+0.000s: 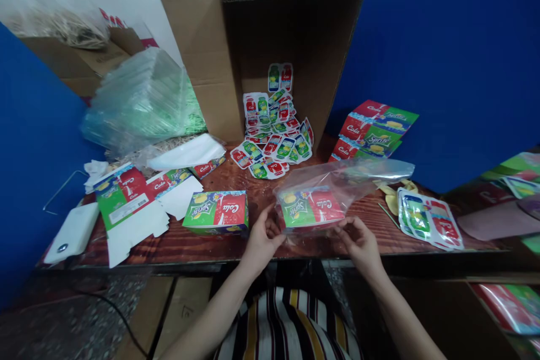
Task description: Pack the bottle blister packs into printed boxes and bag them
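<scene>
A small green-and-red Sprite/Cola box (310, 206) sits inside a clear plastic bag (363, 175) on the front of the wooden table (253, 194). My left hand (264, 234) pinches the bag's left front corner. At the bag's right front corner, my right hand (358, 240) grips it. A second folded box of the same print (217, 212) stands just left of my left hand, without a bag.
An open cardboard carton (270, 45) lies on its side at the back, with small printed cards (274, 140) spilling out. Flat unfolded box blanks (126, 202) lie left, a stack of blanks (373, 129) right, card sheets (428, 219) far right, bagged plastic (139, 95) behind.
</scene>
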Demonstrator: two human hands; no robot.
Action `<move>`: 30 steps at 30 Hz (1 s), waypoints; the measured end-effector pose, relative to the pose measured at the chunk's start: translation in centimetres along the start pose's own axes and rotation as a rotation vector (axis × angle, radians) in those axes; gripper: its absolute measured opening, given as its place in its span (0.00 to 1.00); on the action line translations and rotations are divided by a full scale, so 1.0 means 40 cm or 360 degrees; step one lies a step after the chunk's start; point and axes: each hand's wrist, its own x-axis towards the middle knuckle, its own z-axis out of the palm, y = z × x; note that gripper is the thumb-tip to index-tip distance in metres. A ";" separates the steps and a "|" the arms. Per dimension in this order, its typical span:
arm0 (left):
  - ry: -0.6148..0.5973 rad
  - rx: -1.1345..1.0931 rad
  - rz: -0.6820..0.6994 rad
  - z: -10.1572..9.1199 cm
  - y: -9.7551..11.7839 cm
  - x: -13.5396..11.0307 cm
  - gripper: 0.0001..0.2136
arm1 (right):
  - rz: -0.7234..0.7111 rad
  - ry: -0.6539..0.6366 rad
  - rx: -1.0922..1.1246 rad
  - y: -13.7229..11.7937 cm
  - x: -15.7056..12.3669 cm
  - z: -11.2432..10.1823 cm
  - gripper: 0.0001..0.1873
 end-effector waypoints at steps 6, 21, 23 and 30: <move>0.0124 0.0252 0.0053 -0.001 -0.058 0.013 0.32 | -0.0179 0.0018 -0.0344 0.083 0.028 0.009 0.05; -0.0041 0.0578 0.0498 -0.005 0.013 -0.004 0.56 | -0.0220 0.0018 0.0208 -0.082 0.049 -0.007 0.30; -0.0060 0.0290 0.0607 0.029 0.005 0.024 0.53 | -0.0208 0.0017 0.0198 -0.091 0.052 0.041 0.31; 0.0051 0.0063 0.0631 0.082 -0.103 0.076 0.44 | -0.0233 -0.0088 -0.0016 0.028 0.036 0.098 0.35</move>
